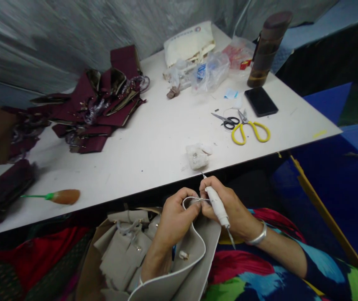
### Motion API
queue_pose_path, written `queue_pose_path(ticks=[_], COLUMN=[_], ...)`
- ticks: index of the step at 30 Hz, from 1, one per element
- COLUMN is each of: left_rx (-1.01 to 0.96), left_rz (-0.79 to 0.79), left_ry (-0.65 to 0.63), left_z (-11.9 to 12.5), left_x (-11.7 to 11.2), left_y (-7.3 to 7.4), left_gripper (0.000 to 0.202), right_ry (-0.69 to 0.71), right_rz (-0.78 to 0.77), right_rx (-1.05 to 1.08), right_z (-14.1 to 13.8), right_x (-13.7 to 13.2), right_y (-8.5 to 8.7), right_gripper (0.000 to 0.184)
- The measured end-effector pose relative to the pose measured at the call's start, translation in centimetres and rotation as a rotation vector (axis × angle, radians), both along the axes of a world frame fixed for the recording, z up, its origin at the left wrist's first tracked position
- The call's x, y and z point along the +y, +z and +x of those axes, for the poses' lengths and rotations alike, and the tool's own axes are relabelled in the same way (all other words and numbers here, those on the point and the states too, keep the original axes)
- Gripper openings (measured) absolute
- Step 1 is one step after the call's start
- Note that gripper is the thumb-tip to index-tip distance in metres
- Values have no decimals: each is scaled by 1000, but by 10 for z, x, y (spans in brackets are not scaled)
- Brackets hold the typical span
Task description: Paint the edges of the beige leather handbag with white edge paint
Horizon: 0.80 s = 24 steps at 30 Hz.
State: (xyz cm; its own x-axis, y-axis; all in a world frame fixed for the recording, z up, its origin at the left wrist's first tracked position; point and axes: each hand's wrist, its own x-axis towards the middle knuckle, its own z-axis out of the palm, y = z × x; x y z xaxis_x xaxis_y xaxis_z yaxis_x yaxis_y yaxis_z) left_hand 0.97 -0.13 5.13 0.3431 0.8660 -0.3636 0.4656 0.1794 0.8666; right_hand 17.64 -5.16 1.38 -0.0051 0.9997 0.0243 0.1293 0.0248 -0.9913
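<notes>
My left hand point(175, 217) pinches the white-edged rim of a beige leather bag piece point(191, 267) that lies on my lap. My right hand point(229, 209) is closed round a white-wrapped awl-like tool point(216, 205), its tip pointing up toward the table edge, and its fingers meet my left fingers at a white thread on the rim. A silver bangle sits on my right wrist. More beige pieces point(122, 255) are piled in a bag under my left forearm.
The white table point(154, 142) carries a heap of maroon leather pieces point(97, 104), yellow-handled scissors point(250, 128), small black scissors point(227, 121), a black phone point(261, 101), a brown bottle point(268, 48), plastic bags point(210, 71), a small white packet point(198, 155) and a brown-handled green tool point(60, 196).
</notes>
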Motion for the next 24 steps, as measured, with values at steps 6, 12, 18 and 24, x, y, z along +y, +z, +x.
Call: queue_pose_path(ticks=[6,12,18,24], left_rx=[4,37,12,-161], left_rz=[44,44,29,177], left_ry=[43,-89,-1,642], left_z=[2,-7,-18,-76], left_x=[-2,3,9,30], left_y=[1,3,10,68], left_gripper=[4,4,12,33], right_ry=[-10,-27,-24,-259], right_rz=[34,56,55,94], right_rx=[10,35,97,45], right_z=[-1,-2,0,10], right_x=[-3,-4,0,-1], right_y=[-1,-7,1,4], right_gripper=[24,28,18,25])
